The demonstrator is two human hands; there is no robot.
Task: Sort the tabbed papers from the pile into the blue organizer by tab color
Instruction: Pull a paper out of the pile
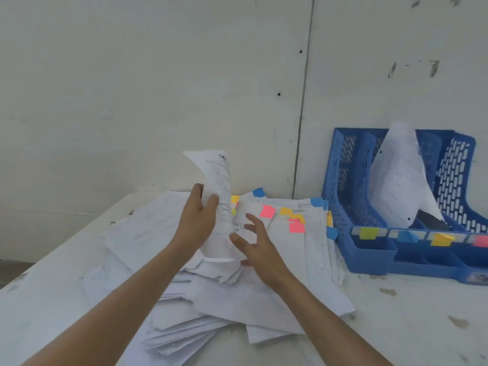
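Observation:
A loose pile of white papers point(285, 249) with blue, yellow and pink tabs covers the middle of the table. My left hand point(198, 217) grips a curled sheet point(220, 180), lifted upright above the pile; its tab is hidden. My right hand point(257, 247) hovers just right of that sheet with fingers spread, holding nothing. The blue organizer point(369, 249) stands at the right against the wall, its front rail carrying green, blue, yellow and pink labels. One bent white paper point(398, 175) leans in a middle slot of it.
The white table point(412, 326) has scuffed patches at the right front. A white panelled wall point(158, 88) rises directly behind the pile and organizer. Papers hang out toward the front edge near my forearms.

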